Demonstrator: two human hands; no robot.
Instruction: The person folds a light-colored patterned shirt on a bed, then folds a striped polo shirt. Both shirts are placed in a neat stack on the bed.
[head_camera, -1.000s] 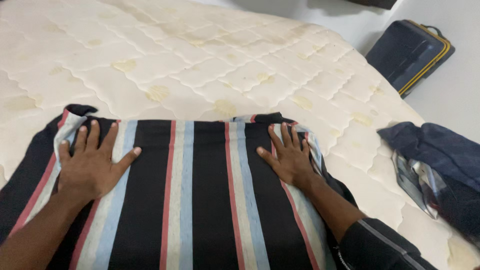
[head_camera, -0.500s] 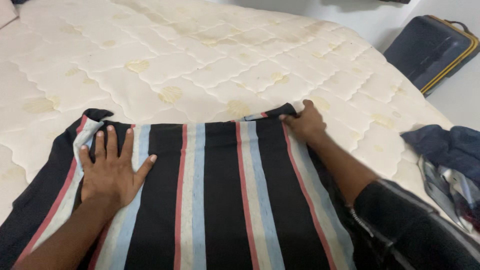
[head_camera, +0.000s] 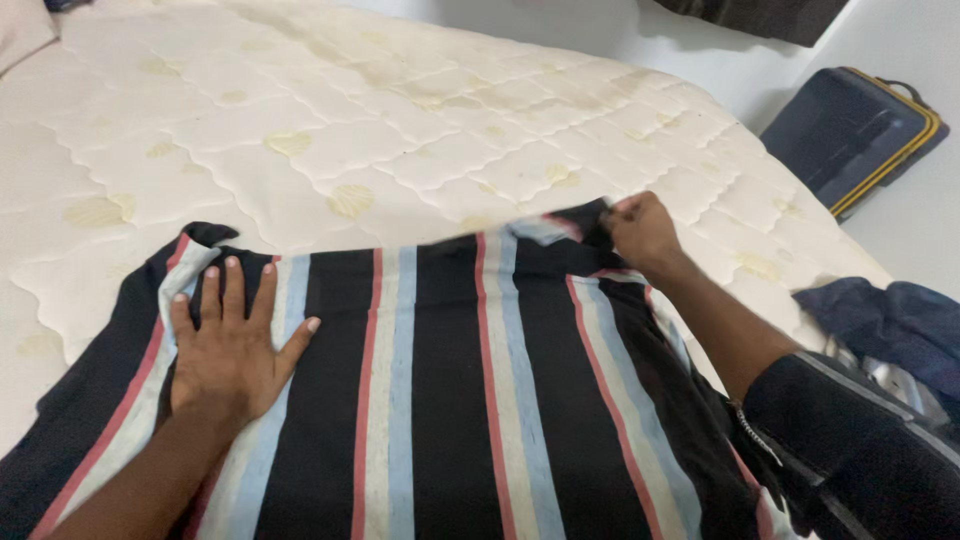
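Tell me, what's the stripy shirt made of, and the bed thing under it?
The striped garment looks like soft knitted cloth, maybe cotton: matte, and it bends and wrinkles where the right hand pinches its corner. The mattress looks like padded quilted fabric, slightly shiny, with stitched wavy seams and puffy sections.

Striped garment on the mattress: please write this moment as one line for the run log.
left hand: flat on striped garment | right hand: pinching garment's far right corner, lifted | surface: quilted mattress | nearby: dark clothes pile, suitcase
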